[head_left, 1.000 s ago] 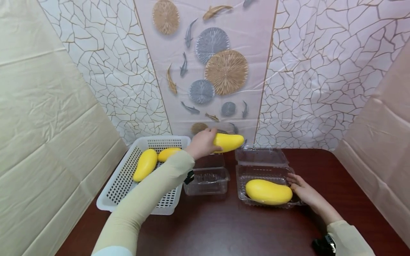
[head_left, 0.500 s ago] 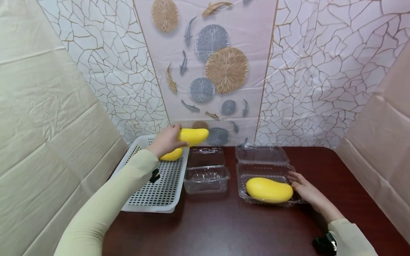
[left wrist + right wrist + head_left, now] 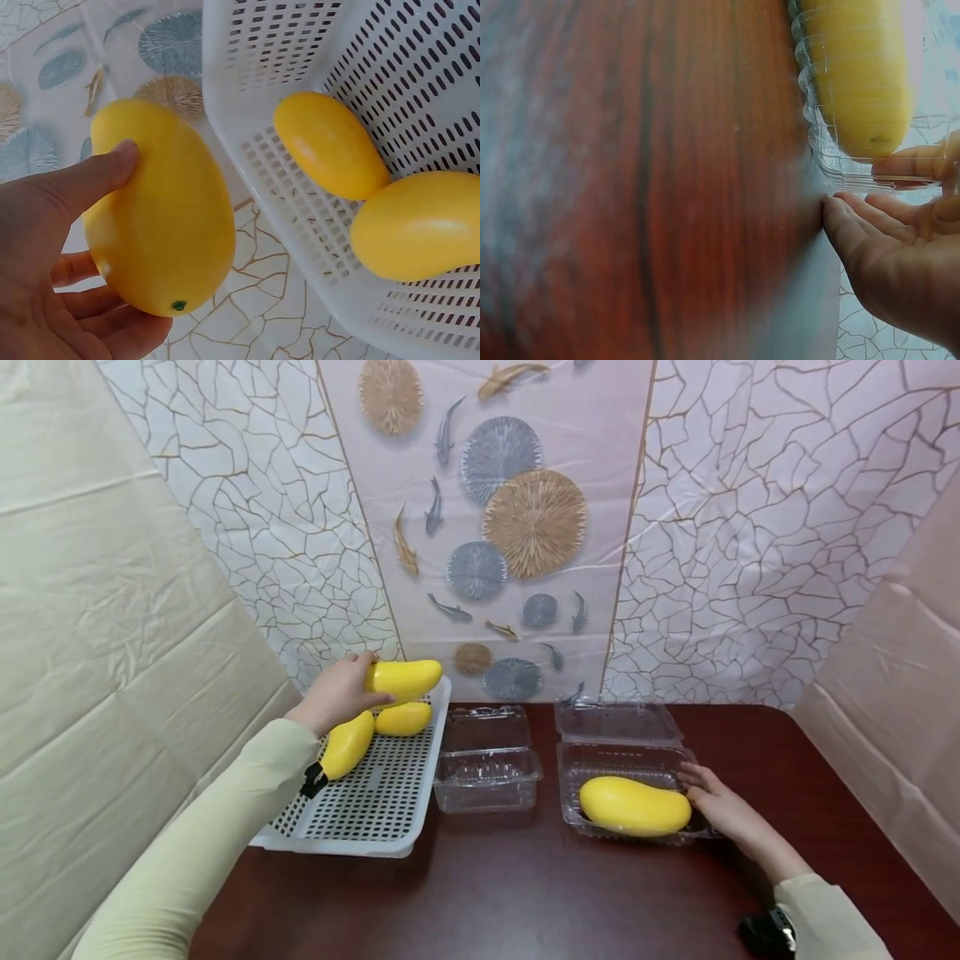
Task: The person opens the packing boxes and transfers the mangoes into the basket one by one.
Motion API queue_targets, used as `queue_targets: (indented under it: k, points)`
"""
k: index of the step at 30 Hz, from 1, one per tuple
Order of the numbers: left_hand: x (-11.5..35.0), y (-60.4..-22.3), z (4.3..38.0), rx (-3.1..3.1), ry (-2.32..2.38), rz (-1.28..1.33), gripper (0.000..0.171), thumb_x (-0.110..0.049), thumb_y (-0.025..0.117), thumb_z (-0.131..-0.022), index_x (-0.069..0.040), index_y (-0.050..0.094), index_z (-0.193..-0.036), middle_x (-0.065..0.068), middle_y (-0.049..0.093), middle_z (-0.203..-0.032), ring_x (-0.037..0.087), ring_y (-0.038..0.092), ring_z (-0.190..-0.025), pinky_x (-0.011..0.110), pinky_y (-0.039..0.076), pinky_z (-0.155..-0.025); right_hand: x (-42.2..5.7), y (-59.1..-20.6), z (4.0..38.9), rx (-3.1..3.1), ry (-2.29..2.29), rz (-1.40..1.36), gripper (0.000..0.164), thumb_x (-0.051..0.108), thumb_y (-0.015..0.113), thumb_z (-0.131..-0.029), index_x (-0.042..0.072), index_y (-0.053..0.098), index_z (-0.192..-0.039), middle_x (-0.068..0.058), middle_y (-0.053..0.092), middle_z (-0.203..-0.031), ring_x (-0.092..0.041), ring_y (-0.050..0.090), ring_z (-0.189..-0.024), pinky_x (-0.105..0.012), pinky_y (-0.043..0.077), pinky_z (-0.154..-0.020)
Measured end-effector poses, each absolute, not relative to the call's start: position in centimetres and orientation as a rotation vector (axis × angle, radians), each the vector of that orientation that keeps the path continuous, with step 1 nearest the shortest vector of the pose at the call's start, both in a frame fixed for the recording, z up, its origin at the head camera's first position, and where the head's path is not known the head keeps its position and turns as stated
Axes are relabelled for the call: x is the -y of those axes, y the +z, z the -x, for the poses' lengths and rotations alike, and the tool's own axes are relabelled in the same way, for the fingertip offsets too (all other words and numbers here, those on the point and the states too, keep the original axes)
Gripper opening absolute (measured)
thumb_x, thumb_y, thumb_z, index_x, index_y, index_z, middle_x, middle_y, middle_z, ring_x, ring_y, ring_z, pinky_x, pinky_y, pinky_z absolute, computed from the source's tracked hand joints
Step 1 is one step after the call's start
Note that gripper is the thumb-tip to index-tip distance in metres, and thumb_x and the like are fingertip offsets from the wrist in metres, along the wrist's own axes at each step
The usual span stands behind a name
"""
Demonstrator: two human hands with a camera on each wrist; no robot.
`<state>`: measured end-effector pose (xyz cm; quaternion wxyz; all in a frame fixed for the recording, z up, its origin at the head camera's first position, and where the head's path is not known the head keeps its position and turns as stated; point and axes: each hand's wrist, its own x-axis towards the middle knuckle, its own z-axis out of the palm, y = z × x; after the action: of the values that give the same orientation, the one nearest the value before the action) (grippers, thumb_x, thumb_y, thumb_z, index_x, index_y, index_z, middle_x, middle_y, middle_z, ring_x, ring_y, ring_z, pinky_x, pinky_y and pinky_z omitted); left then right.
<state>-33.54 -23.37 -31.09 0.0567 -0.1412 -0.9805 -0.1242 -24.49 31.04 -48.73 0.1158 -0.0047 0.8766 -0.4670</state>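
My left hand [image 3: 341, 689] grips a smooth yellow mango [image 3: 405, 680] above the back of a white slotted basket [image 3: 411, 827]. In the left wrist view the thumb lies across the mango [image 3: 161, 217] and fingers curl beneath it; a small green stem spot shows at its end. Two more mangoes lie in the basket, a long one [image 3: 348, 746] and a shorter one [image 3: 405, 719]. At the right, my right hand [image 3: 723, 806] rests with extended fingers at the side of a clear plastic clamshell box [image 3: 622, 760]. A large mango [image 3: 635, 807] lies inside that box.
Between basket and right-hand box stands a second clear clamshell box [image 3: 486, 793], lid raised, nothing inside. All stand on a dark red-brown table [image 3: 487, 893]. A patterned cloth [image 3: 675, 568] hangs behind, and beige cloth walls [image 3: 112, 652] flank both sides.
My left hand has carried its mango leftward, from above the middle box to above the basket, uncovering the middle box. The right hand stays at its box.
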Motion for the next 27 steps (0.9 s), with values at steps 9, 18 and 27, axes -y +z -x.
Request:
queue_targets:
  k: [9,18,27]
  points:
    - [23.9,-32.6,33.4,2.991,-0.337,0.407,0.063,-0.035,0.079,-0.088,0.003,0.052,-0.130,0.014,0.061,-0.097,0.025,0.055,-0.077,0.037,0.047,-0.065,-30.9,-48.8,24.6,-2.583,-1.370,0.048,0.059,0.010,0.030,-0.106,-0.013,0.005,-0.155,-0.042,0.018,-0.152,-0.058,0.027,-0.137,-0.065,0.035,-0.105]
    - [23.9,-35.1,33.4,3.050,-0.325,0.432,0.062,-0.034,0.081,-0.086,0.005,0.053,-0.127,0.013,0.064,-0.098,0.023,0.057,-0.077,0.037,0.050,-0.069,-30.9,-49.0,24.5,-2.580,-1.365,0.035,0.060,0.011,0.030,-0.106,-0.012,0.004,-0.155,-0.041,0.017,-0.153,-0.058,0.026,-0.137,-0.065,0.035,-0.106]
    - [24.1,-37.2,33.6,3.133,-0.410,0.340,0.073,-0.033,0.082,-0.086,0.008,0.048,-0.136,0.014,0.064,-0.100,0.023,0.060,-0.081,0.038,0.052,-0.073,-31.1,-48.9,24.4,-2.583,-1.378,0.032,0.060,0.011,0.030,-0.106,-0.013,0.004,-0.155,-0.042,0.017,-0.153,-0.058,0.025,-0.137,-0.066,0.034,-0.106]
